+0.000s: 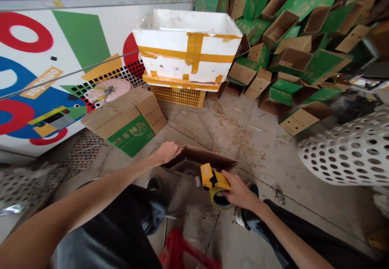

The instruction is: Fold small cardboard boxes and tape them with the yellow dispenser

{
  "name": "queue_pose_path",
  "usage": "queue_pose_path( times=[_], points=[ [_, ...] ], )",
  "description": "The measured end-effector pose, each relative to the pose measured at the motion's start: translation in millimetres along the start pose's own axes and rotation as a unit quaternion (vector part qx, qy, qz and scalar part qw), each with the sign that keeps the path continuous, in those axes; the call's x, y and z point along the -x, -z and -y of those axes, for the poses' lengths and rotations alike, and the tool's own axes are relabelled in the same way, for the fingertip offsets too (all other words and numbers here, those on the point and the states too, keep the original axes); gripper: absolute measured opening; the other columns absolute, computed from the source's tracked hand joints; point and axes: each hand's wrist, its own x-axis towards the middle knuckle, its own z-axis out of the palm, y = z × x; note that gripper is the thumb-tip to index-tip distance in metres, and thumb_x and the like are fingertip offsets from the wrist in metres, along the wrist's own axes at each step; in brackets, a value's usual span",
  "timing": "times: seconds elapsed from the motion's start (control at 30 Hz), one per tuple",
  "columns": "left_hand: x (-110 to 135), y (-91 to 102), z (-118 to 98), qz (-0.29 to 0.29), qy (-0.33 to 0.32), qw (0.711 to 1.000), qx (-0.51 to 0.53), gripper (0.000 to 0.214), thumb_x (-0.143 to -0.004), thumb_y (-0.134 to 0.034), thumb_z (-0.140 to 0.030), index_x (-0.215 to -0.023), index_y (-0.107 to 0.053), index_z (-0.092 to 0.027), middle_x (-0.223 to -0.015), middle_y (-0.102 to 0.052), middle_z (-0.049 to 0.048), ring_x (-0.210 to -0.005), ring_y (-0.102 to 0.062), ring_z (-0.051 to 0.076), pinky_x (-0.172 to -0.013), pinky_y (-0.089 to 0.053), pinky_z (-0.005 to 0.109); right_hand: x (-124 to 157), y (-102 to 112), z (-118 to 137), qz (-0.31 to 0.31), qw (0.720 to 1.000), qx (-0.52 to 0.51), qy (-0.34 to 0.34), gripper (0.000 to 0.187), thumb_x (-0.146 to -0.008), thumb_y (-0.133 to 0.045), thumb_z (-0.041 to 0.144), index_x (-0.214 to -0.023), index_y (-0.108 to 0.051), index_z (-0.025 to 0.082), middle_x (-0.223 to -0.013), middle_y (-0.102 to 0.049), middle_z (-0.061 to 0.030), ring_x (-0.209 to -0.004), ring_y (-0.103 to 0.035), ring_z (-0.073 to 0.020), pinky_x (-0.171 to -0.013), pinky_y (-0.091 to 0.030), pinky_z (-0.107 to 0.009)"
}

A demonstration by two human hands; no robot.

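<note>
An open brown cardboard box point(200, 160) sits on the concrete floor between my feet. My left hand point(168, 151) rests on the box's upper left edge with the fingers curled over it. My right hand point(239, 192) grips a yellow tape dispenser point(213, 184) with a roll of tape, held just at the box's near right edge.
A stack of flat green-and-brown cartons point(126, 119) lies at the left. A taped white foam box point(188, 46) sits on a yellow crate point(179, 95). A heap of assembled cartons point(298, 38) fills the right back. A white perforated basket point(349, 151) lies at the right. A red stool point(179, 248) shows below.
</note>
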Motion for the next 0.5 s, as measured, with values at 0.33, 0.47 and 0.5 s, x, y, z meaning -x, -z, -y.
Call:
queue_pose_path(
  times=[0.33,0.47,0.5],
  points=[
    [9.5,-21.7,-31.1,-0.036,0.122,0.991,0.038,0.062,-0.112,-0.03,-0.05,-0.11,-0.083,-0.018,-0.108,-0.083,0.0185,-0.098,-0.079,0.025,-0.083,-0.054,0.029,34.0,-60.2,12.2,0.074,0.992,0.004,-0.1,0.037,-0.075,-0.072,-0.003,-0.09,-0.046,0.02,-0.094,-0.065,-0.006,-0.09,-0.062,-0.026,-0.073,-0.033,-0.031],
    [-1.7,-16.4,-48.0,-0.039,0.131,0.99,0.036,0.064,-0.112,-0.029,-0.055,-0.115,-0.082,-0.019,-0.107,-0.083,0.0177,-0.097,-0.079,0.026,-0.082,-0.055,0.029,35.5,-64.8,9.4,0.063,0.985,-0.073,-0.146,0.026,-0.08,-0.071,0.001,-0.091,-0.054,0.018,-0.091,-0.068,-0.0054,-0.088,-0.065,-0.0247,-0.072,-0.037,-0.03],
    [-5.4,-11.9,-51.6,-0.037,0.132,0.99,0.035,0.066,-0.111,-0.028,-0.056,-0.114,-0.082,-0.019,-0.106,-0.083,0.0181,-0.098,-0.079,0.026,-0.083,-0.055,0.03,36.0,-65.3,8.9,0.062,0.982,-0.082,-0.158,0.024,-0.08,-0.072,0.003,-0.091,-0.056,0.017,-0.092,-0.069,-0.0056,-0.088,-0.066,-0.0247,-0.072,-0.038,-0.031]
  ],
)
